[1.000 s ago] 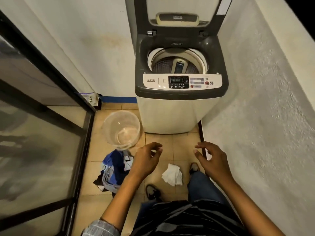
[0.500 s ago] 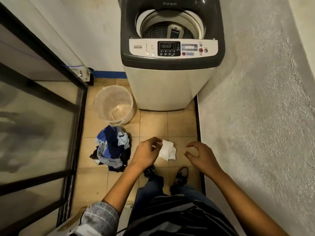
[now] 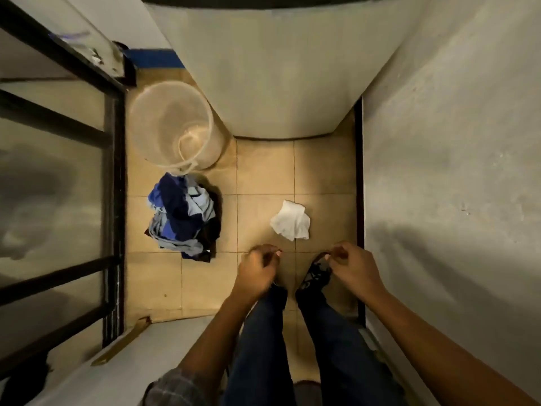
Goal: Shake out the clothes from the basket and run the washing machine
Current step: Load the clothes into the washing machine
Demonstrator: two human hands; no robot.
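White cloth [image 3: 291, 220] now clear of both hands, no legible writing.

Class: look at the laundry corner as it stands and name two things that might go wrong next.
The white cloth lies on the floor tiles just ahead of the shoe; a step could land on it. Reaching for it alone may leave the blue clothes pile unwashed beside the clear bucket.

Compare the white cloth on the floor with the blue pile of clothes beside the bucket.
The white cloth is a single small piece; the blue pile is several garments bunched together and much larger. The cloth is plain white; the pile mixes dark blue, light blue and black. The cloth lies in front of the washing machine; the pile lies next to the clear bucket. Both lie crumpled on the tiled floor, untouched by either hand.
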